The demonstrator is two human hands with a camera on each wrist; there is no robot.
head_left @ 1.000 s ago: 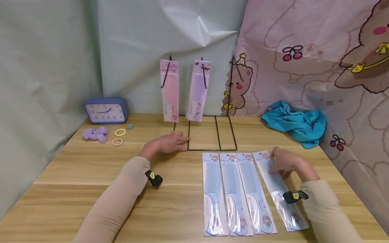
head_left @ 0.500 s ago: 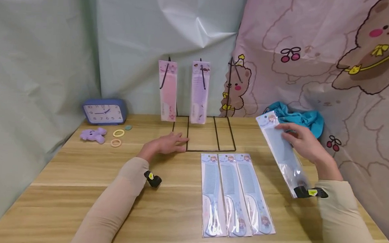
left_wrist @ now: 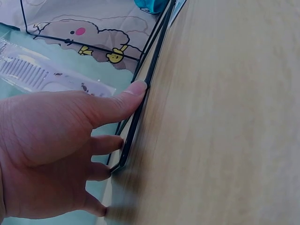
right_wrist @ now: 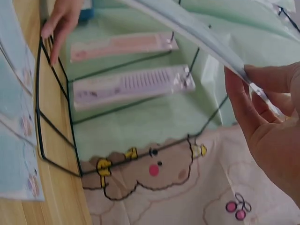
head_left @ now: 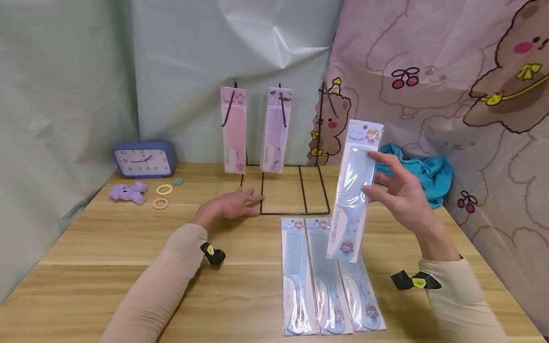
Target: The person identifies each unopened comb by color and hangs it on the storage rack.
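My right hand (head_left: 396, 196) pinches a blue comb in a clear packet (head_left: 353, 196) by its right edge, thumb on one side and fingers on the other. The packet is held nearly upright above the table. My left hand (head_left: 235, 203) rests with straight fingers at the left of the black wire rack's base (head_left: 295, 213); in the left wrist view its thumb lies on the wire. A packaged pink comb (head_left: 236, 138) and a packaged purple comb (head_left: 275, 138) hang from the rack's hooks. The rack's right hook (head_left: 330, 102) carries nothing.
Three more packaged blue combs (head_left: 299, 276) lie side by side on the wooden table (head_left: 231, 293), partly behind the held one. At left are a blue clock (head_left: 143, 159), a purple toy (head_left: 129, 192) and small rings (head_left: 164, 189). A turquoise cloth (head_left: 430, 174) lies back right.
My right hand has lifted the rightmost blue comb off the table and carried it up and left, turning it upright. My left hand has stayed at the rack.
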